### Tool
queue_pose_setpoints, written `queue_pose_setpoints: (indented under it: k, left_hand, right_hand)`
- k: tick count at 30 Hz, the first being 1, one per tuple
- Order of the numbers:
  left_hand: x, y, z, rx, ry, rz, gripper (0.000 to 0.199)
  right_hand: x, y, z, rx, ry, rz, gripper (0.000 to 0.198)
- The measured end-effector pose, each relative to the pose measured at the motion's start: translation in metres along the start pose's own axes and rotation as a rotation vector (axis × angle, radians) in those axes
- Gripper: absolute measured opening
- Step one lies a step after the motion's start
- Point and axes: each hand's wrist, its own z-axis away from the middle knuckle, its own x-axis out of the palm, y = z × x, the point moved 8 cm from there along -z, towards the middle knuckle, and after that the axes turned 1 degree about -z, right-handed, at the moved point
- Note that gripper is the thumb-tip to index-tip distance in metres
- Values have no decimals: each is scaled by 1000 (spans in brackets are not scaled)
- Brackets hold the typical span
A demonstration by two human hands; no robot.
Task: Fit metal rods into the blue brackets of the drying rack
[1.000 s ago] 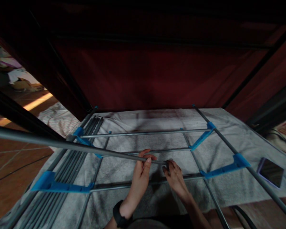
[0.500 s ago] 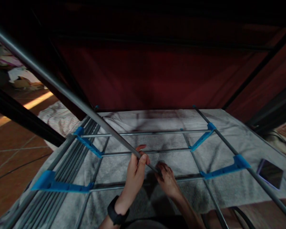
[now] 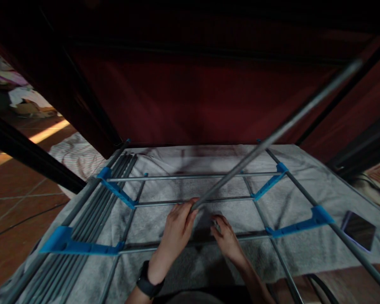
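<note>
A long grey metal tube [image 3: 250,156] slants up to the right, its far end blurred. My left hand [image 3: 176,228], with a dark watch on the wrist, is closed around the tube near its lower end. My right hand [image 3: 225,237] is beside it, apart from the tube, with the fingers curled in; what they hold, if anything, I cannot make out. Both hands are over a frame of grey tubes, close to its near crossbar [image 3: 250,238]. Blue plastic brackets [image 3: 90,248] join the frame at the left, and another blue bracket [image 3: 304,221] joins it at the right.
Several loose grey tubes [image 3: 96,211] lie side by side along the left. Under the frame is a grey blanket [image 3: 190,158]. A phone [image 3: 359,230] lies at the right. Behind stands a dark red panel [image 3: 190,101]. Tiled floor [image 3: 22,190] shows at the left.
The held tube has swung from pointing up left to pointing up right. My left hand has turned with its back upward, and my right hand has come off the tube's lower end.
</note>
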Motion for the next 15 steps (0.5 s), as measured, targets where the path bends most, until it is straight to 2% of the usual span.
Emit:
queue_pose_setpoints:
  k: [4, 9, 15]
  left_hand:
    - [3, -11, 5, 130, -86, -195, 28]
    - [9, -30, 22, 230, -257, -574, 31]
    - [-7, -61, 36, 227, -243, -758, 32]
  right_hand:
    - [-11, 14, -2, 77, 49, -154, 32]
    - [-18, 37, 1, 275, 115, -378, 37]
    - [-31, 32, -3, 377, 93, -476, 35]
